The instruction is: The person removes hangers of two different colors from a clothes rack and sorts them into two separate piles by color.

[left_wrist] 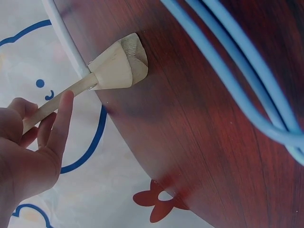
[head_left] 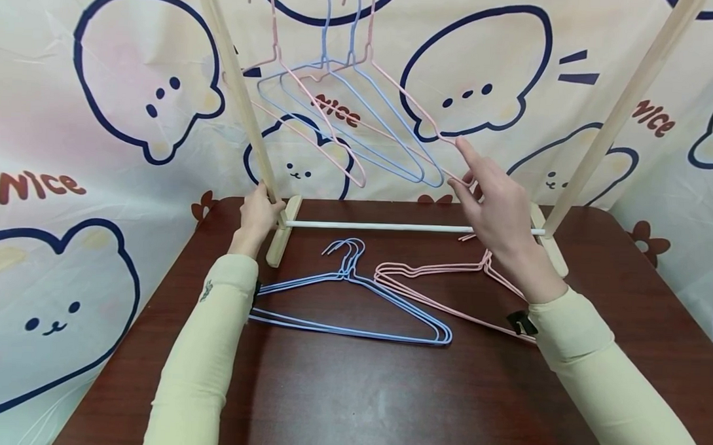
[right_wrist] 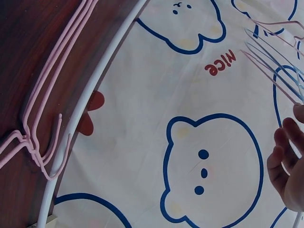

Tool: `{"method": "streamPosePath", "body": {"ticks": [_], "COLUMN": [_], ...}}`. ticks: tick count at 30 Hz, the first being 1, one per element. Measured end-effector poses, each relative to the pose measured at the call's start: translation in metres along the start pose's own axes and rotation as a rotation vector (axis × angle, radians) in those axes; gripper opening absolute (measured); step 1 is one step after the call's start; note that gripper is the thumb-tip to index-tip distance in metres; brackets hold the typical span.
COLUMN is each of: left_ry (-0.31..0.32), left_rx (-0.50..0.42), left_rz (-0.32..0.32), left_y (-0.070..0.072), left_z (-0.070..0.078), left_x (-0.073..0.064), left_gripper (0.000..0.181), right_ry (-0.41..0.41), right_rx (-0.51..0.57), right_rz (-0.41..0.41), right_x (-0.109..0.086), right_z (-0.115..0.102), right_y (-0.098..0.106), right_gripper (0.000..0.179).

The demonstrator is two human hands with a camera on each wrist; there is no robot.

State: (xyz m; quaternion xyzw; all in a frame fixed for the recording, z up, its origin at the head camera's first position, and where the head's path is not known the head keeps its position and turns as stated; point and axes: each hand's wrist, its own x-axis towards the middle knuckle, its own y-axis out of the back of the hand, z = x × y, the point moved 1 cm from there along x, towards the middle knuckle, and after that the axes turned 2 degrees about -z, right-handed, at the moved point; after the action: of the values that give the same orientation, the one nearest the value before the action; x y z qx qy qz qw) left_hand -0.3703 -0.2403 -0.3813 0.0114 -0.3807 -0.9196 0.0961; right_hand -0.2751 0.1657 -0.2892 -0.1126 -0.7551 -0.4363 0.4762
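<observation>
My left hand grips the wooden left post of a hanger rack, low down near its foot; the left wrist view shows fingers around the wood. With my right hand I pinch the right end of a pink hanger that hangs from the rack's top bar, index finger at the upper wire and thumb below. Two blue hangers and another pink hanger hang to its left. In the right wrist view, my right hand shows only partly at the edge.
Several blue hangers lie stacked on the dark wooden table. Pink hangers lie to their right, partly behind my right arm. A white lower rod joins the rack's feet. Behind stands a bear-patterned cloth.
</observation>
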Motion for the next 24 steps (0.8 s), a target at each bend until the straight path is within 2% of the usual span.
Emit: {"method": "streamPosePath", "body": {"ticks": [6, 14, 24], "left_ry": [0.007, 0.008, 0.004], "left_rx": [0.009, 0.015, 0.008], "left_rz": [-0.001, 0.002, -0.003], "left_y": [-0.001, -0.001, 0.001], "left_z": [0.000, 0.000, 0.002], "left_x": [-0.001, -0.001, -0.002], "left_gripper": [0.039, 0.038, 0.040], "right_ry": [0.020, -0.026, -0.070], "right_rx": [0.012, 0.066, 0.076], "right_rz": [0.058, 0.149, 0.178], "right_x": [-0.003, -0.006, -0.013], "right_z": [0.000, -0.002, 0.007], "right_y": [0.002, 0.008, 0.027], "right_gripper": [0.052, 0.051, 0.050]}}
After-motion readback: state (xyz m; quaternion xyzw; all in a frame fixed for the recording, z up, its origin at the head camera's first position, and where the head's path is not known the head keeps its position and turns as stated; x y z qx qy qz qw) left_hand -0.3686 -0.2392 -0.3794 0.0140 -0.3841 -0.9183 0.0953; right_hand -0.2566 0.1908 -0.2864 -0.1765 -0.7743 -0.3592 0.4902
